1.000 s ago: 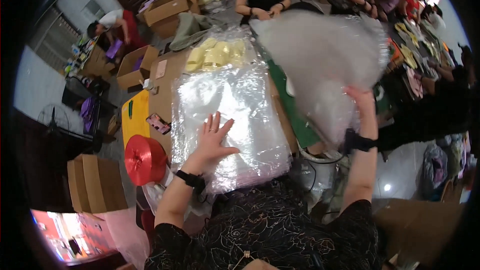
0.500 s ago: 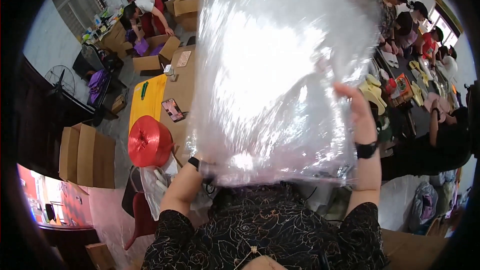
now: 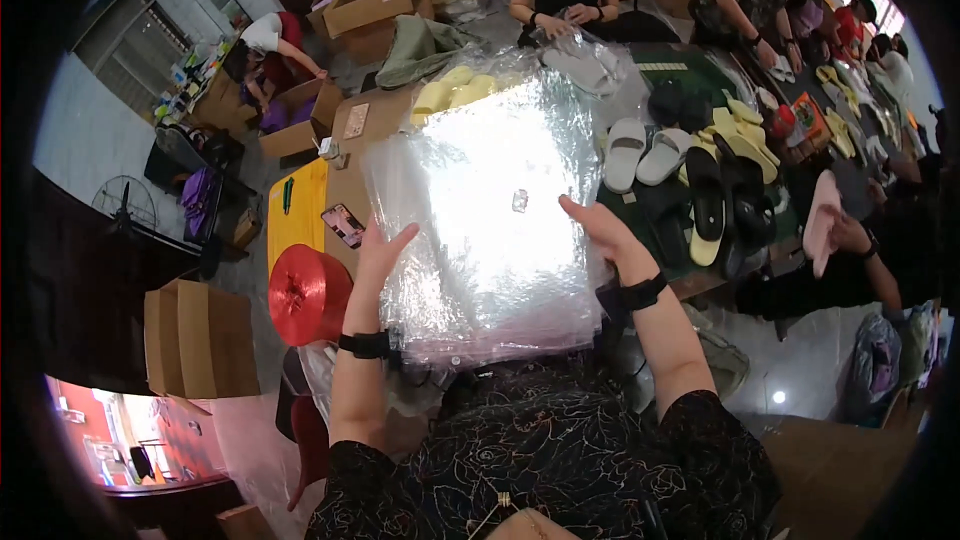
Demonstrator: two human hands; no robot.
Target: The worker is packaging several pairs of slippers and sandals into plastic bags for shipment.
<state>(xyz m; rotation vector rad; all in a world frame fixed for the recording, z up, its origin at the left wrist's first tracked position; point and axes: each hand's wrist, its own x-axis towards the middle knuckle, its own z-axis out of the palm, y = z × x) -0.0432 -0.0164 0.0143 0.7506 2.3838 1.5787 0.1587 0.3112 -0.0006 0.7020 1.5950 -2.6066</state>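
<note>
Stack of clear crinkled bags (image 3: 490, 230)

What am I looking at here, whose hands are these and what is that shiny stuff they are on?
There is one view, from a fisheye camera worn on a person's head, looking down; straight edges bend near the rim. No machine: the two bare forearms rising from below are that person's own. The left hand and right hand rest at the sides of a stack of clear plastic bags lying on a table. Beside it sit a red spool of twine and, to the right, slippers. Other people work along the far edge.
</note>
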